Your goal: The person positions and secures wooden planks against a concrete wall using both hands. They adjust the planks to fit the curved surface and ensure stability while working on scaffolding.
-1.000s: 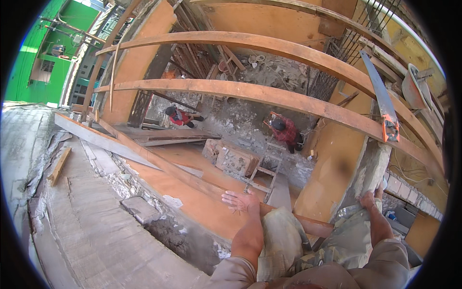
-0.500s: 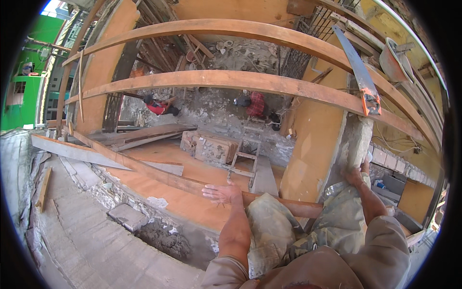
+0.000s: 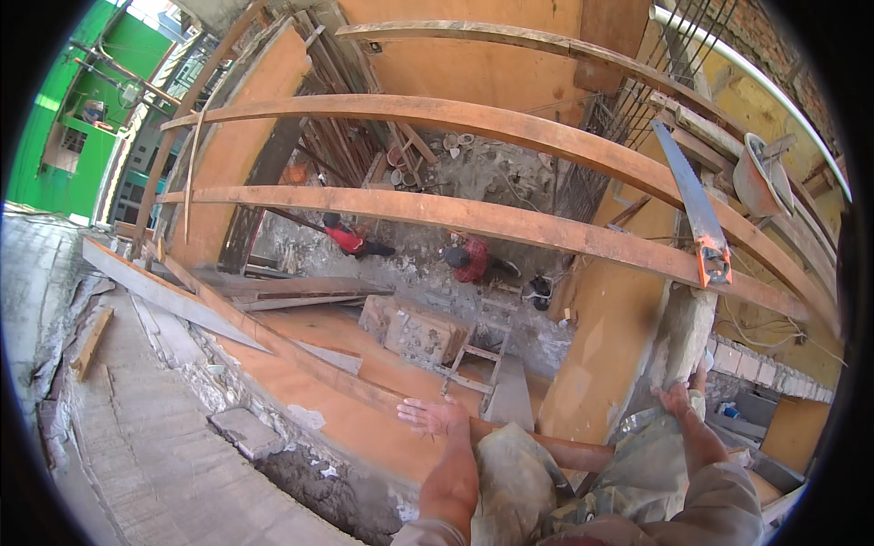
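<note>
My left hand (image 3: 433, 416) lies with its fingers spread on a long wooden beam (image 3: 319, 368) that runs in front of my knees. My right hand (image 3: 678, 398) leans on the end of a concrete wall top (image 3: 681, 338), its digits apart and partly hard to make out. Beyond it, a handsaw (image 3: 692, 191) with an orange and black handle rests across two long timber beams, the nearer beam (image 3: 473, 207) and the farther beam (image 3: 510, 129). Neither hand touches the saw.
Far below, two people in red tops, one person (image 3: 344, 238) left of the other person (image 3: 469, 259), are on the rubble floor. A wooden ladder (image 3: 475, 366) leans beside a broken masonry block (image 3: 414, 329). An orange bowl-shaped pan (image 3: 763, 177) hangs by stacked planks at right. Rough concrete slab (image 3: 164, 428) lies left.
The view has tilted up, so the beams and saw sit lower in the picture. Both hands stay where they rest. The two people below have shifted position.
</note>
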Demonstrator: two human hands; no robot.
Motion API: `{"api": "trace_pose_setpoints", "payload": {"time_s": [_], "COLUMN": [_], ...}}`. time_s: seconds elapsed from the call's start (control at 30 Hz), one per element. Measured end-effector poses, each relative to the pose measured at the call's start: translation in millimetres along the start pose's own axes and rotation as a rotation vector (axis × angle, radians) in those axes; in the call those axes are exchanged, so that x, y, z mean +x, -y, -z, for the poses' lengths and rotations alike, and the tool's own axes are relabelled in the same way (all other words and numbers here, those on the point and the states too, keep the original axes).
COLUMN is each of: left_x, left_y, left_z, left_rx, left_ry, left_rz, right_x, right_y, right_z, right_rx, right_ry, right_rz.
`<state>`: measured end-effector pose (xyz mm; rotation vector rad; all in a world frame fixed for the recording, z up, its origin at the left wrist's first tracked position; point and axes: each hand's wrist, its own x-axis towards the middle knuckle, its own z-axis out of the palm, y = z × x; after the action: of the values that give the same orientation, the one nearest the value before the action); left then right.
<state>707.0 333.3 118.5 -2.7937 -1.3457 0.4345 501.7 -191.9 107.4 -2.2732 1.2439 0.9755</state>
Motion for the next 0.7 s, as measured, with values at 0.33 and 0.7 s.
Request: {"api": "trace_pose_setpoints", "payload": {"time_s": [0.33, 0.7], "left_x": [-3.1, -1.0], "left_y": [-5.3, -0.5], "left_z": [8.4, 2.6], "left_rx": [-0.034, -0.047], "left_ry": [0.02, -0.01], "left_rz": [-0.002, -0.048], "right_x": [-6.5, 28.4], "right_y": [12.6, -31.7], "right_z": [9.9, -21.0], "right_rx": [-0.008, 0.007], "right_ry": [0.047, -0.052], "right_rz": [-0.009, 0.071]}}
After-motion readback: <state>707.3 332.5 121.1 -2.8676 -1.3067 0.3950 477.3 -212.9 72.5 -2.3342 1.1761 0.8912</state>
